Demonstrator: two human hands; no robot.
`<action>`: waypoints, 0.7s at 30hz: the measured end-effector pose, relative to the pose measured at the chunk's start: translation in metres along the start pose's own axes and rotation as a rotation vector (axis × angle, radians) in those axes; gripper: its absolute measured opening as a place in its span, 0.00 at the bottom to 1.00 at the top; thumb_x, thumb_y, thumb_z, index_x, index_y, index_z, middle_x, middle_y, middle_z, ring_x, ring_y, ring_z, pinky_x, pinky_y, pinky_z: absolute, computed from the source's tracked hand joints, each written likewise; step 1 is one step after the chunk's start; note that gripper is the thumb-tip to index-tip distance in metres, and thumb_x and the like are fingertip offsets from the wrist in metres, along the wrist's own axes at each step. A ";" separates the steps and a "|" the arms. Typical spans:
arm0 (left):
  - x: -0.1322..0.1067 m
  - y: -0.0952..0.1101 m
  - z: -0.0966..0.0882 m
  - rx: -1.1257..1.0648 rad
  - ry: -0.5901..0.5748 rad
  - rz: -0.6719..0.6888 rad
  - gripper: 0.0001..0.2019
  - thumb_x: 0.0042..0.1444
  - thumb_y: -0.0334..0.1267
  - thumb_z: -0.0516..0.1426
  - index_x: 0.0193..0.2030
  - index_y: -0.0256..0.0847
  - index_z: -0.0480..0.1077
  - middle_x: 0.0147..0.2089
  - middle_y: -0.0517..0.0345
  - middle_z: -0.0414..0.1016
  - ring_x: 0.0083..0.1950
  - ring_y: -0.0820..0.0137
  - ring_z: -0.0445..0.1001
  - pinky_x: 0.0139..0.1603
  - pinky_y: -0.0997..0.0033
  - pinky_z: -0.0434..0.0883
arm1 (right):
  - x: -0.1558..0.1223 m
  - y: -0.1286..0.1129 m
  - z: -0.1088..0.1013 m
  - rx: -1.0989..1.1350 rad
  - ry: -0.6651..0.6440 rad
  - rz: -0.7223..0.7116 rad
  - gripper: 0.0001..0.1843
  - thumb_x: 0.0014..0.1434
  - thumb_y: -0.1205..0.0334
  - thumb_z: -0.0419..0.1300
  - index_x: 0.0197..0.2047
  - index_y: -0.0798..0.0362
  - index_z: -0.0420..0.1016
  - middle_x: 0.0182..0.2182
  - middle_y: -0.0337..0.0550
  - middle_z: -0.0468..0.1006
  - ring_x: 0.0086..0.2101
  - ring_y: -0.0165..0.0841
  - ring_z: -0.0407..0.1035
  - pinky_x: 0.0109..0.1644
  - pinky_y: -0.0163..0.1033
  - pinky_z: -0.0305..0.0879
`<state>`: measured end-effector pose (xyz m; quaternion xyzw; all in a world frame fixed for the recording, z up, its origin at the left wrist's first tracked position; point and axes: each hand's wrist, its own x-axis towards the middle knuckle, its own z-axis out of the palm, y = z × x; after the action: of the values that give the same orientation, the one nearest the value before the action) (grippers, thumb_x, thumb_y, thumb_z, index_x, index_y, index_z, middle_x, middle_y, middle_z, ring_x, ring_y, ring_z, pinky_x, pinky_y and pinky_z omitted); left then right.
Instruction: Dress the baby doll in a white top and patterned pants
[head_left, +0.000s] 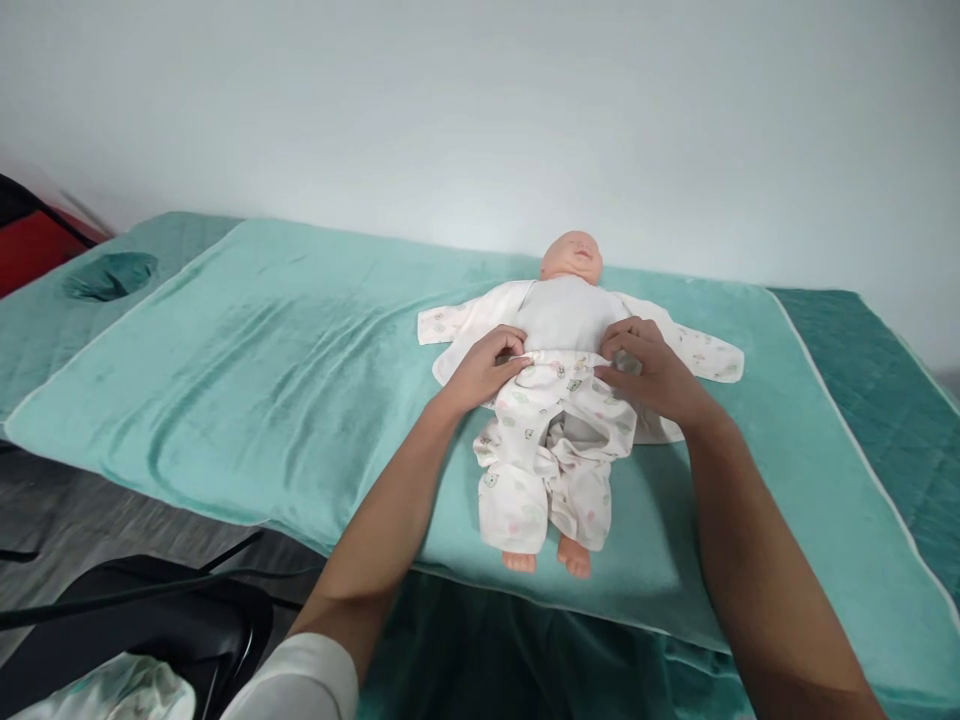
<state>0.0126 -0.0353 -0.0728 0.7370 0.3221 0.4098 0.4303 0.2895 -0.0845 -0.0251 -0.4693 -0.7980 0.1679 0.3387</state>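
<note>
A baby doll (571, 256) lies face up on the green bed cover, its head toward the wall and its bare feet toward me. Printed white baby pants (525, 410) cover its legs up to the waist, with an opening at the crotch. Beneath the doll a white baby jacket (709, 352) is spread open, sleeves out to both sides. My left hand (491, 368) pinches the waistband at its left end. At the other end of the waistband, my right hand (649, 368) is closed on it too, fingers curled and partly hiding the cloth.
The bed (225, 370) runs along a white wall and has a face hole (111, 277) at its left end. Below left stands a black chair (142, 620) with printed cloth (120, 690) on it. Something red (34, 250) is at the far left.
</note>
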 end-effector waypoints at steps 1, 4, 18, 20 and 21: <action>0.001 0.000 0.000 -0.001 0.005 -0.005 0.11 0.62 0.45 0.60 0.36 0.41 0.66 0.49 0.53 0.72 0.48 0.68 0.71 0.50 0.68 0.68 | 0.002 -0.001 -0.001 0.007 -0.019 -0.035 0.07 0.60 0.56 0.63 0.34 0.47 0.69 0.43 0.45 0.73 0.48 0.43 0.65 0.55 0.51 0.61; 0.009 0.000 0.000 0.052 0.059 -0.044 0.10 0.65 0.45 0.56 0.38 0.43 0.62 0.43 0.57 0.73 0.43 0.69 0.71 0.45 0.69 0.66 | 0.009 -0.002 -0.001 0.059 -0.033 -0.056 0.10 0.64 0.55 0.59 0.33 0.48 0.65 0.39 0.44 0.73 0.42 0.40 0.68 0.47 0.47 0.64; 0.044 -0.011 0.007 0.083 0.190 -0.047 0.10 0.65 0.47 0.55 0.41 0.44 0.67 0.36 0.60 0.68 0.37 0.71 0.66 0.39 0.70 0.65 | 0.029 0.051 0.030 0.353 0.371 0.423 0.11 0.55 0.52 0.64 0.32 0.49 0.70 0.25 0.35 0.70 0.28 0.32 0.62 0.33 0.39 0.59; 0.041 -0.010 0.003 0.109 0.159 0.022 0.10 0.64 0.47 0.57 0.40 0.43 0.68 0.42 0.56 0.71 0.43 0.69 0.68 0.44 0.68 0.67 | 0.024 0.042 0.028 0.352 0.342 0.373 0.11 0.57 0.51 0.64 0.34 0.49 0.73 0.28 0.36 0.71 0.30 0.32 0.63 0.35 0.40 0.60; 0.041 -0.009 0.001 0.127 0.155 0.063 0.09 0.63 0.46 0.58 0.39 0.43 0.68 0.44 0.55 0.71 0.46 0.67 0.69 0.47 0.67 0.68 | 0.022 0.038 0.027 0.357 0.319 0.348 0.11 0.58 0.51 0.63 0.35 0.49 0.73 0.29 0.36 0.71 0.31 0.32 0.63 0.36 0.40 0.61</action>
<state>0.0311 0.0018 -0.0679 0.7387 0.3565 0.4575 0.3434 0.2875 -0.0450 -0.0580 -0.5526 -0.6002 0.2850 0.5033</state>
